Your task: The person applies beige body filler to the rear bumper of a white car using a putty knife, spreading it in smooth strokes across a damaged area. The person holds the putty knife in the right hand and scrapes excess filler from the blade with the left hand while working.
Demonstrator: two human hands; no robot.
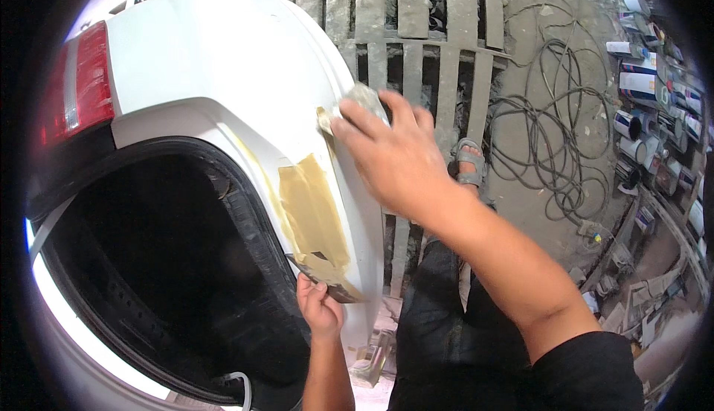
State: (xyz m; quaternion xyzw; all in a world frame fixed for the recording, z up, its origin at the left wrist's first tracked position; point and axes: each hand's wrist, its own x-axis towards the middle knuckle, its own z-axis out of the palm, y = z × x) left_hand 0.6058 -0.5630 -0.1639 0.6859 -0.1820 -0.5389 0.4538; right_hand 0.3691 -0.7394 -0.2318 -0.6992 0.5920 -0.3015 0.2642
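Note:
A white car rear panel (223, 61) carries a smooth tan patch of body filler (311, 206) beside the opening. Below that patch, my left hand (321, 308) pinches the edge of a thin dark board (346, 290), and tan putty (321, 266) is heaped on it. Higher up, my right hand (398, 154) is closed at the panel's outer edge, its fingers slightly blurred. A greyish, crumpled-looking piece (365, 98) shows at its fingertips; I cannot make out its kind. A small pale tan smear (325, 121) lies on the panel by those fingers.
A red tail light (76, 80) sits at the left, above the dark opening (163, 262). Wooden slats (413, 2) with gaps cover the floor beyond the panel. A coiled dark hose or cable (550, 113) lies on the right. Several cans (639, 87) line the far right.

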